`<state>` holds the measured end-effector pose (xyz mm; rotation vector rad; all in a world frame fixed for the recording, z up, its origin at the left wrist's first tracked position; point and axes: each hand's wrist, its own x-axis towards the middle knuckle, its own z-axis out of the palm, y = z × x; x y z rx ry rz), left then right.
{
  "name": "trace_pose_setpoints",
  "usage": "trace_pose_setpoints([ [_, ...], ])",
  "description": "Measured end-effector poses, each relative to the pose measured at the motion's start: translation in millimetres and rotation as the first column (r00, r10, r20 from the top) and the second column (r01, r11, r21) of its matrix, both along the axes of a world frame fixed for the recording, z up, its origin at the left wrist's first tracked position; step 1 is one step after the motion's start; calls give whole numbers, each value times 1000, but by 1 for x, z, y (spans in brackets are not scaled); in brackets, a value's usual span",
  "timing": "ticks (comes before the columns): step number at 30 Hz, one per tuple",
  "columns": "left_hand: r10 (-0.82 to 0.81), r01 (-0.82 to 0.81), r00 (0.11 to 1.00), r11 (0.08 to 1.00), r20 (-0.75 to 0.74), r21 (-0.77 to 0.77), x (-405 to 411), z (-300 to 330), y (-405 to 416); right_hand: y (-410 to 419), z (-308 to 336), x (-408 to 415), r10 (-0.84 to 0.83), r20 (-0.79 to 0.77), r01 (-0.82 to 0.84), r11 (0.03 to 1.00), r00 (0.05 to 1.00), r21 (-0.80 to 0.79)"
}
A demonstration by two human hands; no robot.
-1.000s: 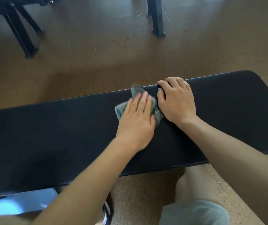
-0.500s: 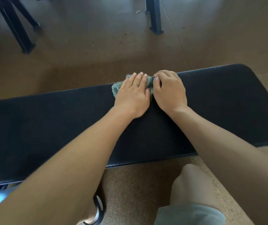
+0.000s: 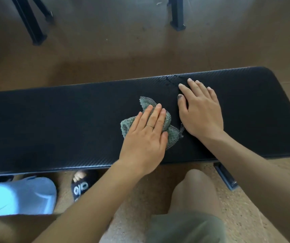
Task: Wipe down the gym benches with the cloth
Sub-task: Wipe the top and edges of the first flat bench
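A long black padded gym bench runs across the view from left to right. A crumpled grey-green cloth lies on its middle. My left hand presses flat on the cloth with straight fingers and covers most of it. Just to the right, my right hand rests flat on the bare pad, fingers spread, beside the cloth and not on it. A small crack in the pad's cover shows near the far edge, by my right fingertips.
Black metal legs of other equipment stand on the brown floor beyond the bench, another leg at top centre. Under the near edge are a blue container, my sandalled foot, my knee and the bench's foot bar.
My left hand has drawn the cloth back from the far edge of the pad toward the middle. My right hand has opened out flat, further from the cloth.
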<state>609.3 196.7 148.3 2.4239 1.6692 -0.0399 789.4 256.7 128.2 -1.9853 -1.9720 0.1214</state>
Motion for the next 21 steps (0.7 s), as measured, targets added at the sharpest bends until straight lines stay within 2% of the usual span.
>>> trace_pose_setpoints([
  [9, 20, -21, 1000, 999, -24, -48, 29, -1, 63, -1, 1, 1, -32, -55, 35, 998, 998, 43],
  [13, -77, 78, 997, 997, 27, -26, 24, 3, 4, -5, 2, 5, -20, -99, 20, 1000, 995, -1],
  [16, -189, 189, 982, 982, -4, 4, 5, 3, -57, -26, 4, 8, -18, -25, 16, 998, 1000, -66],
  [21, -267, 276, 959, 955, -93, 106, -1, -7, -54, -107, 1, 23, -121, 83, 129, 987, 989, -94],
])
